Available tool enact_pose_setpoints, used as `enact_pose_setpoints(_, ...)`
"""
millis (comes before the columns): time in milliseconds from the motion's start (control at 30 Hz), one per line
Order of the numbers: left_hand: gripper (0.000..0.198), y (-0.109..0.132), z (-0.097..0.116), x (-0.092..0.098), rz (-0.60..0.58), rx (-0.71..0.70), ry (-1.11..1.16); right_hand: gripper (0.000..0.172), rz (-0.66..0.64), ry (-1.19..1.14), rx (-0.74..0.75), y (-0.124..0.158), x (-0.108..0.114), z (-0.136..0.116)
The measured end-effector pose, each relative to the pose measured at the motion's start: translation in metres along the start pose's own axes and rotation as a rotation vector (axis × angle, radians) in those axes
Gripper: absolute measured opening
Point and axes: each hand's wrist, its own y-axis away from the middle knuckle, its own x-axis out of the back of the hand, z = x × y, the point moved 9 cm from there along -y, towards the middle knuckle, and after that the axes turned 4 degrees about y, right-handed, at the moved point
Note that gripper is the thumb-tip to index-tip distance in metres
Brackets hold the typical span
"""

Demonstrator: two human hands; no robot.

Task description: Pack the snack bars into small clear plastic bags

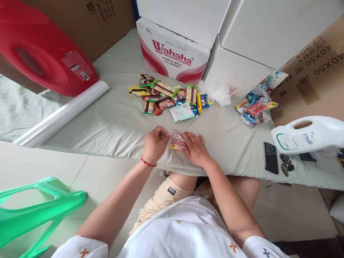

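Note:
A small clear plastic bag (pixel 169 134) with a pink and yellow snack packet (pixel 177 142) inside lies near the table's front edge. At its left end, my left hand (pixel 156 142) pinches the bag's plastic between thumb and fingers. My right hand (pixel 195 147) rests flat over the packet's right side, fingers stretched out and covering part of it. Beyond both hands spreads a loose pile of wrapped snack bars (pixel 165 89), with a light green packet (pixel 182 112) at its near side.
Crumpled clear bags (pixel 217 92) lie right of the pile, then bagged snacks (pixel 255 107). A white detergent jug (pixel 309 134), a phone (pixel 271 157) and keys (pixel 287 165) are at the right. Leftward are a plastic roll (pixel 67 113) and red jug (pixel 51 50). A Wahaha carton (pixel 172 53) stands behind.

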Motion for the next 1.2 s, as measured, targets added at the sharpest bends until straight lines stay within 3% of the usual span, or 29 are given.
enact_pose_setpoints(200,0.011,0.022,0.023,-0.050,-0.160,-0.261,-0.075,0.059,0.011,-0.031,0.009,0.000,-0.002,0.002)
enact_pose_setpoints(333,0.024,0.032,0.027,-0.062,-0.222,-0.393,-0.203,0.067,0.036,-0.127,-0.008,0.000,-0.005,0.008)
enact_pose_setpoints(533,0.035,0.022,0.017,-0.057,-0.301,-0.310,-0.136,0.085,0.088,-0.270,-0.017,-0.002,-0.006,0.016)
enact_pose_setpoints(700,0.041,0.023,0.019,-0.067,-0.331,-0.362,-0.216,0.089,0.076,-0.341,0.007,-0.003,-0.006,0.019)
enact_pose_setpoints(967,0.051,0.026,0.020,-0.065,-0.257,-0.338,-0.187,0.097,0.102,-0.403,-0.016,-0.002,-0.010,0.028)
enact_pose_setpoints(1100,0.082,0.014,0.011,-0.070,-0.396,-0.194,-0.261,0.097,0.127,-0.390,-0.012,-0.002,-0.011,0.028)
enact_pose_setpoints(1200,0.093,0.009,0.015,-0.075,-0.493,-0.202,-0.364,0.100,0.162,-0.384,0.007,-0.001,-0.009,0.026)
